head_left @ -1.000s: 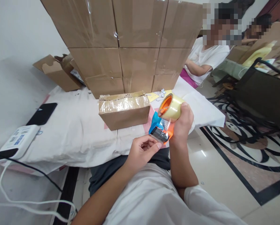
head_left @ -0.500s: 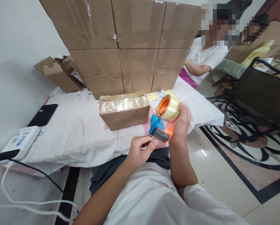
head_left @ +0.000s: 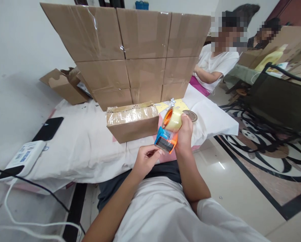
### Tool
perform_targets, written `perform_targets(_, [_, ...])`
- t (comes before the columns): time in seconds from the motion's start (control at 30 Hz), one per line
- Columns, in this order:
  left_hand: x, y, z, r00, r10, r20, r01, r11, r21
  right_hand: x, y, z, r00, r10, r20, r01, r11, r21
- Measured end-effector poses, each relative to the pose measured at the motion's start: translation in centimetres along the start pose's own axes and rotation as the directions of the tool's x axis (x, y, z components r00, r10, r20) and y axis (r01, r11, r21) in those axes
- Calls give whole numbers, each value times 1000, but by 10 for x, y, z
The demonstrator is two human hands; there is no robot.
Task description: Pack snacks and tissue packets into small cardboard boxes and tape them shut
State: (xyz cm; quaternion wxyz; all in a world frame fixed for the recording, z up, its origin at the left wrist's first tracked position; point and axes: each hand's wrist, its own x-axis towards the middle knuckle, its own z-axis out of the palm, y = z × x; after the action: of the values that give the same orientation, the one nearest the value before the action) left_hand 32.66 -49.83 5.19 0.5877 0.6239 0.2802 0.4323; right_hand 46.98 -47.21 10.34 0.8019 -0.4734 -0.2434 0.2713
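A tape dispenser (head_left: pixel 166 139), orange and blue with a dark front part, is gripped from its right side by my right hand (head_left: pixel 185 132). It carries a wide roll of clear yellowish packing tape (head_left: pixel 176 120). Thumb and forefinger of my left hand (head_left: pixel 146 159) are pinched together at the dispenser's lower front edge, where the tape's free end comes out; the end itself is hard to see. Just beyond, to the left, a taped cardboard box (head_left: pixel 134 128) rests on the cloth-covered table (head_left: pixel 84 148), with shiny tape across its top.
A wall of stacked cardboard boxes (head_left: pixel 145 74) rises behind the single box. An opened carton (head_left: pixel 67 85) leans at the back left. Nearer are a black flat object (head_left: pixel 48 128) and a white device (head_left: pixel 26 156) with cables. A round brown disc (head_left: pixel 190 116) lies right; a person (head_left: pixel 213 70) sits beyond.
My view has tilted up a little, showing the stack's top edge. Both hands and the dispenser have shifted slightly left, uncovering the round disc. The pinch at the tape end stays as it was.
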Motion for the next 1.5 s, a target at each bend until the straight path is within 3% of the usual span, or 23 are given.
perform_targets(0.13, [0, -3, 1, 999, -22, -48, 21, 1000, -19, -2, 2, 3, 998, 55, 16, -56, 996, 69])
perform_targets(0.33, [-1, -5, 3, 996, -27, -80, 25, 999, -26, -1, 3, 3, 999, 35, -27, -34, 997, 64])
perform_targets(0.5, [-2, 0, 6, 995, -23, -100, 25, 999, 26, -3, 0, 5, 999, 40, 32, -43, 997, 72])
perform_targets(0.73, [-1, 9, 12, 985, -83, -152, 88, 996, 26, -2, 1, 4, 999, 28, -22, -27, 999, 45])
perform_targets(0.87, [-1, 10, 14, 981, -87, -175, 93, 995, 25, -2, 1, 3, 999, 37, 19, -37, 999, 39])
perform_targets(1.13, [1, 13, 14, 985, -90, -145, 90, 996, -8, -1, 1, 2, 1000, 13, -13, -12, 999, 40])
perform_targets(1.37, [-1, 8, 14, 985, -104, -139, 115, 991, 74, 0, -2, 1, 999, 20, -48, -19, 1000, 20])
perform_targets(1.5, [-1, 4, 16, 983, -46, -177, 77, 982, 174, 0, -2, 2, 998, 46, -53, -44, 998, 48])
